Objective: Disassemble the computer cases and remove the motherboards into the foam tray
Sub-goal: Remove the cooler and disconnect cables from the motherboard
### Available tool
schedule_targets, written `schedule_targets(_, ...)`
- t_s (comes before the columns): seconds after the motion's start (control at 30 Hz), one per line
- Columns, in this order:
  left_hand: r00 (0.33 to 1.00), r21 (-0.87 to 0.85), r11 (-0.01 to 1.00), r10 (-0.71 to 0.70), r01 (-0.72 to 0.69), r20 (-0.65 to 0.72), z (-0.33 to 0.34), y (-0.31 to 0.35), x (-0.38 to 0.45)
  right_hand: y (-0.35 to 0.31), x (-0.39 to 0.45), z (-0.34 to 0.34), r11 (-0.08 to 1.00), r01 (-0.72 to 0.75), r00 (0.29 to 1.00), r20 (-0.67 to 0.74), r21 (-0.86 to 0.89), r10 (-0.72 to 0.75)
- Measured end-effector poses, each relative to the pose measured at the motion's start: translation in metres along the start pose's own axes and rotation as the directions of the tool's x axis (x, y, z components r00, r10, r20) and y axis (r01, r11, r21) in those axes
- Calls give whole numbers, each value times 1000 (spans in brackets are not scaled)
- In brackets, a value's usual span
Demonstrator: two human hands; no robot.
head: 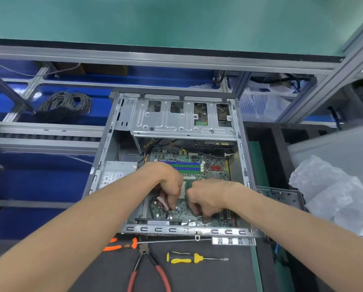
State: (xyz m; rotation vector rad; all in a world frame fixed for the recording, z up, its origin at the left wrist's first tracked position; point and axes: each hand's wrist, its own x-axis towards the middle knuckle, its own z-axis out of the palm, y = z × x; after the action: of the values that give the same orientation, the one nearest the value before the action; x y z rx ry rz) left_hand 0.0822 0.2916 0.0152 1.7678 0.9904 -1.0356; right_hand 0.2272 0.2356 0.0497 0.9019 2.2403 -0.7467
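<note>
Both our hands work inside the open grey metal computer case (170, 161): left hand (170, 186) fingers pinch a white-tagged cable (162, 202) over the green motherboard (197, 171); right hand (206, 199) fingers curl, grip unclear.

A dark mat (208, 277) carries the open case (242, 165), an orange screwdriver (121, 245), pliers (149, 268) and a yellow screwdriver (184, 257), all near the case's front edge.

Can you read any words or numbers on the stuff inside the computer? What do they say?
None can be read for sure.
Power supply label: printed lines, too small and blurred.
White strip on the motherboard: characters, blurred.
Sticker at the case's near edge: too small.
Tag by the left hand: blurred.
</note>
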Motion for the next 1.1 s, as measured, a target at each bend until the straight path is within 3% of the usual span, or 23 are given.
schedule_targets(0.37,1000,33,999,1,-1,-8,0,3,2,-18,-9,1,876,176,980,-8,-449,-201)
schedule_targets(0.6,1000,35,999,4,-4,1,1,4,2,-19,-3,6,906,101,995,36,-411,-95)
schedule_targets(0.87,1000,-9,1000,15,-15,3,0,6,2,-32,8,5,871,194,971,213,-451,-106)
schedule_targets(1.1,1000,-17,1000,10,-11,-7,1,8,0,-26,2,12,858,208,975,167,-469,-146)
